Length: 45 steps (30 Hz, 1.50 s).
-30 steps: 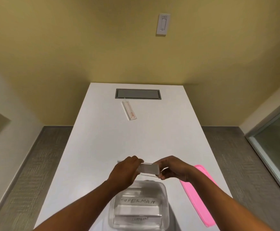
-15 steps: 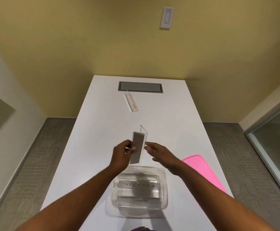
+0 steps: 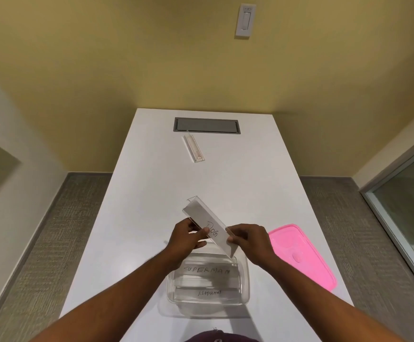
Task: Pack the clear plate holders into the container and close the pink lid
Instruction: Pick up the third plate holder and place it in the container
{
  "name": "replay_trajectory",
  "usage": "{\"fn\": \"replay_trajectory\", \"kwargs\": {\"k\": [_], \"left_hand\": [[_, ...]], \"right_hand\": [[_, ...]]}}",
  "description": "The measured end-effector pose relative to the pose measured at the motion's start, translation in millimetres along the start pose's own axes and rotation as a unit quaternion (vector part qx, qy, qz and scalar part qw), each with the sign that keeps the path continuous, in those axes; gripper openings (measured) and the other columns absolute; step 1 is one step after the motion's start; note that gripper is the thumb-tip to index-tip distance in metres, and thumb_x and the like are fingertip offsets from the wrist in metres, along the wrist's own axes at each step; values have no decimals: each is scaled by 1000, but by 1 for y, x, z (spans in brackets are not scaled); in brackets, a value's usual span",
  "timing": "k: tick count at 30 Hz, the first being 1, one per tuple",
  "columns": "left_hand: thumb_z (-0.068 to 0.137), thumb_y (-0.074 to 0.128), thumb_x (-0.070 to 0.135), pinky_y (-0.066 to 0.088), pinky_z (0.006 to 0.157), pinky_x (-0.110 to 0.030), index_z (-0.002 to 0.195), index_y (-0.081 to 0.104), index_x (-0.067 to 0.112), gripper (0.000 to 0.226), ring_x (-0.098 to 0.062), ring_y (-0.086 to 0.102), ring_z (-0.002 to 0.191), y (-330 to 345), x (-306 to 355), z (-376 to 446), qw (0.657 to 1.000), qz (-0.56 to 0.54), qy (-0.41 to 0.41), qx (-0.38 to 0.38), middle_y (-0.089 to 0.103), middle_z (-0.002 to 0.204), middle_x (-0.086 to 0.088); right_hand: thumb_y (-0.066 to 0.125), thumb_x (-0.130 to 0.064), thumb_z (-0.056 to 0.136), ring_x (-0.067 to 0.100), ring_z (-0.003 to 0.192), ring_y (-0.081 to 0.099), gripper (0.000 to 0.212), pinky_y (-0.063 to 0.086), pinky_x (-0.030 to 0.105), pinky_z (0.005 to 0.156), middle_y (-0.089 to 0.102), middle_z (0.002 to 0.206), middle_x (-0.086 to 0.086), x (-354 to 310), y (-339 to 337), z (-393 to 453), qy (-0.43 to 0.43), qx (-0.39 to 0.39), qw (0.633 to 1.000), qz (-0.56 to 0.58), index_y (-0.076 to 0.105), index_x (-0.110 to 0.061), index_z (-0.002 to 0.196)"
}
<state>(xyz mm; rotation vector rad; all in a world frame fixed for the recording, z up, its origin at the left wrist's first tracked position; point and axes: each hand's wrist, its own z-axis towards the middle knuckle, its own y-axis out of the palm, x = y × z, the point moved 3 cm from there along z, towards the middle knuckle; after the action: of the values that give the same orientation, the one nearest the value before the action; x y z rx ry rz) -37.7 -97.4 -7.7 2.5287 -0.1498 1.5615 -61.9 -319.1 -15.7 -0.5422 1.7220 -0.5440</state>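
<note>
Pinching the tilted "DOG" plate holder between both hands, your left hand and right hand close their fingers on its long edges; the container sits just below them, the pink lid right of your right fingers.

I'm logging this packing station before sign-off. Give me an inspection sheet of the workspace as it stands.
Surface: white table, with a grey hatch set in at the far end.
Job's things: clear container open, holding holders labelled SUPERMAN and ELEPHANT; DOG holder held tilted above it; one more holder lying near the hatch; pink lid off, flat on the table to the container's right.
Clutter: nothing seen.
Hands: left hand and right hand both grip the DOG holder.
Cables: nothing seen.
Surroundings: yellow wall with a light switch, grey carpet, glass panel at right.
</note>
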Motion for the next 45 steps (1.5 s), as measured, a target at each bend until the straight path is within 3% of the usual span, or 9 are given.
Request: {"fn": "replay_trajectory", "kwargs": {"k": [5,7,11,17,22,27,30,34,45], "left_hand": [[78,84,31,53,98,-41,149,29,25,91,-20,60,116,-30,-5,-4,993,76,52,76,49,139,9],[75,87,32,46,102,-38,151,27,29,97,-14,52,124,-45,-9,-3,984,138,88,64,46,144,14],[82,78,34,44,109,-35,139,51,33,63,-6,52,128,-53,-15,-6,911,373,175,4,56,141,17],[85,67,35,44,91,-25,122,62,35,37,-12,61,111,-50,-37,-18,802,565,188,-47,67,119,15],[88,64,32,20,122,-34,126,57,29,38,-16,58,122,-44,-63,-21,717,672,155,-95,65,128,8],[87,53,10,10,126,-46,110,60,22,27,-30,66,108,-35,-84,-29,644,746,150,-83,73,111,-3],[87,51,4,16,123,-50,108,63,20,29,-32,66,104,-32,-93,-30,633,757,148,-72,74,105,-6],[89,56,6,0,126,-50,114,63,23,31,-27,68,106,-32,-99,-30,636,759,120,-72,73,109,-4],[90,50,4,0,126,-50,113,62,21,32,-27,66,108,-31,-97,-34,642,752,114,-93,71,110,-4]], "right_hand": [[83,-23,82,-19,80,66,25,43,6,64,79,92,-24,11,-8,-10,-7,-40,996,-74,81,-36,104],[83,-24,82,-22,78,64,25,43,5,65,79,90,-23,17,-8,-14,-4,-65,992,-106,81,-35,105],[78,-24,87,-15,88,67,24,48,11,78,80,92,-21,19,-2,-18,-12,-91,984,-153,80,-33,109],[74,-32,90,12,111,68,31,47,24,86,76,117,-13,15,18,-23,-80,-114,951,-276,75,-36,120],[66,-34,93,18,117,66,33,49,30,92,72,127,-12,26,44,-35,-94,-137,926,-340,71,-36,126],[66,-32,93,23,122,64,35,50,36,97,70,130,-8,35,70,-43,-90,-167,906,-379,69,-34,128],[67,-30,93,26,122,64,36,51,36,98,69,131,-4,40,79,-45,-97,-176,896,-395,69,-30,129],[66,-26,92,25,122,63,36,49,36,100,69,132,-3,46,85,-49,-93,-178,897,-393,70,-29,127],[59,-22,90,26,119,65,38,51,37,99,70,129,-3,50,90,-50,-74,-179,902,-385,71,-29,126]]}}
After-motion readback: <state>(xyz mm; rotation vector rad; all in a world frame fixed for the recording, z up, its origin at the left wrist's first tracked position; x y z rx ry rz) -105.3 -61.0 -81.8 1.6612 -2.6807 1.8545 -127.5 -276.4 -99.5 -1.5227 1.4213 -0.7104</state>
